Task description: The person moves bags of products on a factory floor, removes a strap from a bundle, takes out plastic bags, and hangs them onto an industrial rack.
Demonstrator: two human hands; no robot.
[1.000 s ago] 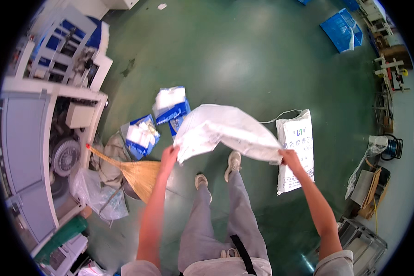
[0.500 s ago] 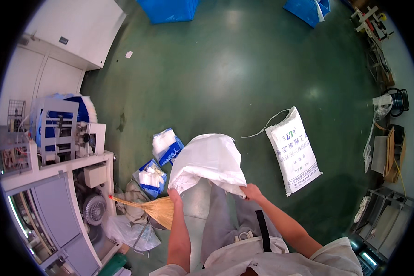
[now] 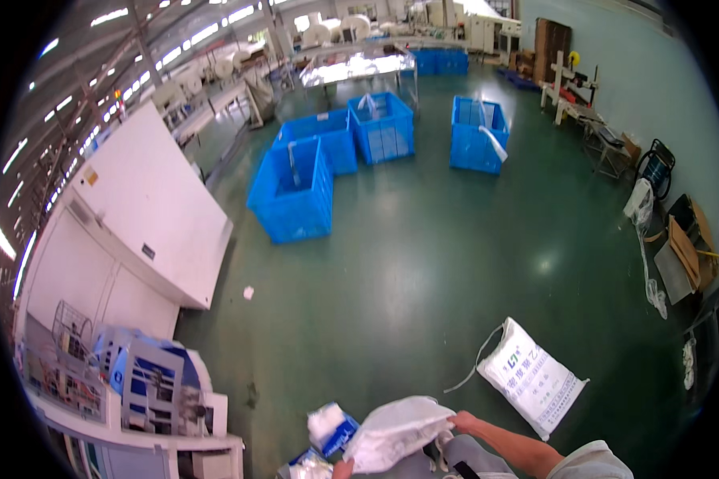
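Note:
A white woven sack (image 3: 399, 431), its mouth turned toward me, hangs between my two hands low in the view. My left hand (image 3: 343, 469) is closed on the sack's left edge, and only part of it shows at the lower rim. Its right edge is gripped by my right hand (image 3: 462, 421), fingers wrapped round the fabric. What is inside the sack, if anything, cannot be seen. Beside it on the left, on the floor, lie a blue-and-white plastic package (image 3: 332, 428) and a second such package (image 3: 308, 466).
A printed white sack (image 3: 531, 377) with a loose cord lies on the green floor at right. Large blue crates (image 3: 299, 215) stand ahead, with a single blue crate (image 3: 478, 152) farther right. White machinery (image 3: 136, 215) lines the left; flattened cardboard (image 3: 683, 251) leans along the right wall.
My view has tilted up, bringing the crates and far hall into sight. Both hands still grip the sack, which now looks flatter and appears lower in the picture.

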